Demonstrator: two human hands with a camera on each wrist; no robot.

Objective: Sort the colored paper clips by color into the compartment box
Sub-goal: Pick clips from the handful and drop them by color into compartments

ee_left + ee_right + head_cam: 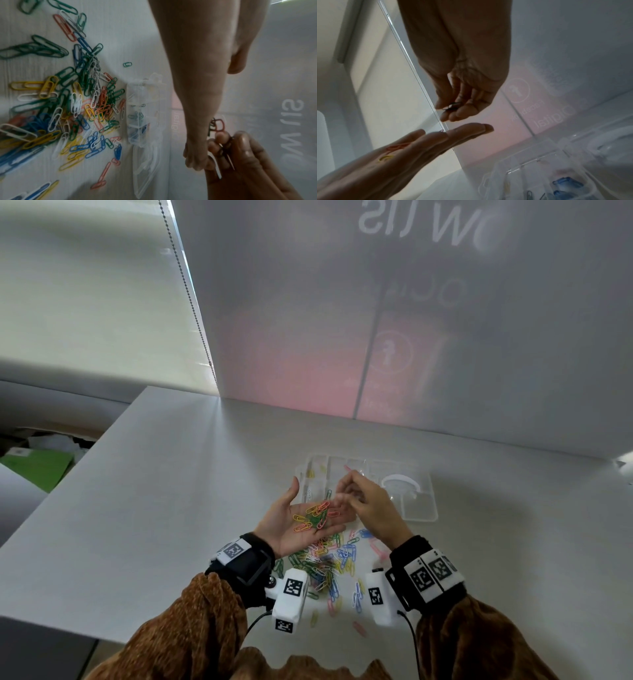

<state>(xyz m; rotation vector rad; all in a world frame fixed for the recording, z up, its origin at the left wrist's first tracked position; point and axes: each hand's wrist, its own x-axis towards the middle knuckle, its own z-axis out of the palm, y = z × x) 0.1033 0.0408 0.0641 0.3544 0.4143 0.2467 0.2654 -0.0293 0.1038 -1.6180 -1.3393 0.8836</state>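
Note:
My left hand point(286, 522) is held palm up above the table, fingers straight, carrying several yellow, orange and green paper clips point(313, 517). My right hand point(342, 491) hovers over the left fingertips and pinches a dark paper clip point(453, 104) between thumb and fingers; its colour is hard to tell. Just beyond both hands stands the clear compartment box point(421, 508), with yellow clips point(310, 474) in a far left cell and blue clips point(565, 182) in another. A mixed pile of coloured clips point(329, 563) lies on the table under my wrists.
The box's open clear lid point(400, 487) lies to the right of the cells. A white translucent panel point(376, 320) rises behind the box. The table's left edge point(85, 474) drops off to the floor. Stray clips point(359, 628) lie near the front edge.

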